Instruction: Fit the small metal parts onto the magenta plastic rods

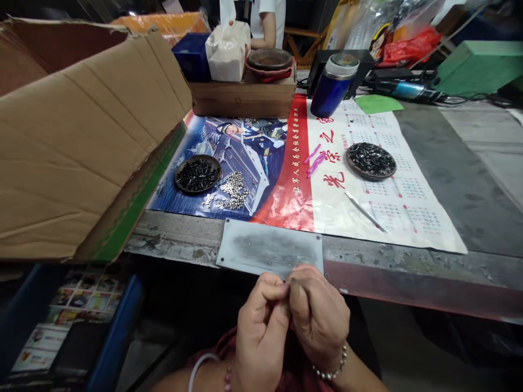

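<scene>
My left hand (263, 321) and my right hand (318, 316) meet in front of the table edge, fingertips pinched together. Whatever lies between the fingers is hidden or too small to make out. Just beyond them a grey metal plate (269, 245) with a dark, worn middle rests at the edge. On the poster at left sits a round dish of small black pieces (198, 174), beside a spread of tiny silver rings or nuts (233, 191). A second dish of shiny black pieces (371, 160) stands at right. Tweezers or a thin metal blade (365, 211) lie near it.
A big open cardboard box (90, 141) takes up the left side. Pink strips (315, 161) lie on the poster. Behind stand a wooden box (243, 99), a blue flask (334, 84) and a green box (478, 68). Another person (267, 24) is across the table.
</scene>
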